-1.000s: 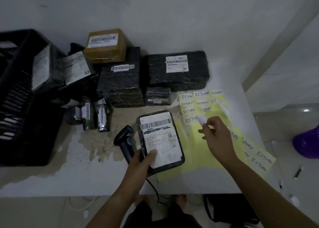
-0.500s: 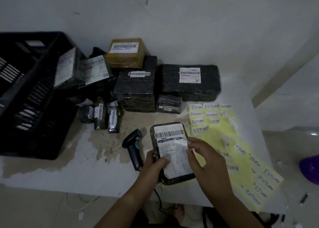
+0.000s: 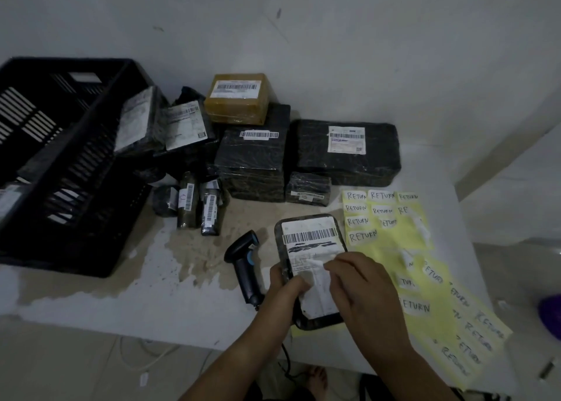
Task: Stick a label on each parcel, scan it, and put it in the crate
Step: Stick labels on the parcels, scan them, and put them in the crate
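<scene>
Two hands work over a white table [image 3: 170,303], stained brown up-left of the fingers. Black slatted crate [image 3: 76,169] sits far left of the fingers, well apart; flat wrapped packets [image 3: 182,124] lean by its right rim.

Yellow label sheets [image 3: 385,248] lie right of the fingers, partly under the R wrist, w/ handwritten "RETURN" stickers on them.

Beyond the fingertips, by the wall:
- wide black parcel [image 3: 346,160] w/ white label
- tall black parcel [image 3: 252,163] left of it, barcode strip on top
- brown box [image 3: 236,100] on the tall one's rear
- small black parcel [image 3: 308,188] in front, btwn the two, nearest the fingertips
- two tube packets [image 3: 188,203] w/ barcodes, further left

Task parcel: flat black parcel [image 3: 309,227], barcode label facing up, right in the fingers at the table's near edge, its right side over the yellow sheets. Can't tell if it rests on the table.

Scanner [image 3: 244,264], black w/ blue trim, lies just left of the L fingers; cord drops off the table edge.

L hand [image 3: 285,291] grips the flat parcel's lower-left edge, fingers curled under, thumb across its face. R hand [image 3: 367,294] has fingers bent, tips on a small white sticker [image 3: 317,262] on the parcel's face, just above the L thumb. Pinching or pressing it – can't tell.
</scene>
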The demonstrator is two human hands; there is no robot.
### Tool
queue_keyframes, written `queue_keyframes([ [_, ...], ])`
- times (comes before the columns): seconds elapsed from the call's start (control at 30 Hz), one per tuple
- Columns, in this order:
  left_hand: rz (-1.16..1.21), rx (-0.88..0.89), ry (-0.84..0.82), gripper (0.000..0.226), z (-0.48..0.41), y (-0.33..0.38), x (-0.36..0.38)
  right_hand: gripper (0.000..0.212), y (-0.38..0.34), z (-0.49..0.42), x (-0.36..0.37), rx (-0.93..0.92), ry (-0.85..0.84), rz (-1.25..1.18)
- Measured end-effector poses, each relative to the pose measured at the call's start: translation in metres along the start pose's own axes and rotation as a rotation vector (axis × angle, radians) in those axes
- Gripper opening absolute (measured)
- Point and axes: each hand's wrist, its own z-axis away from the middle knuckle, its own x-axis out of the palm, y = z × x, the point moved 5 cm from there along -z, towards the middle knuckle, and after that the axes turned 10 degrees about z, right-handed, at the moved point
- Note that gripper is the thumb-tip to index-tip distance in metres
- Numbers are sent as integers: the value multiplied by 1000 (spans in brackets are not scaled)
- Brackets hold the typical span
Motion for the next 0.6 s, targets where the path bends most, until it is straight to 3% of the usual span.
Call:
queue_keyframes([
  [0.23, -10, -12, -27, 27, 4, 2, 4, 38, -1, 4, 6, -79, 21, 3],
  [0.37, -32, -10, -42, 30, 7, 3, 8, 29, 0, 4, 5, -35, -5, -87],
  [0.5, 26, -4, -38, 30, 12, 4, 10, 32, 0, 1, 10, -85, -79, -49],
  [0.6, 47, -11, -4, 42, 5, 10, 11, 34, -4, -1, 9, -129, -101, -33],
])
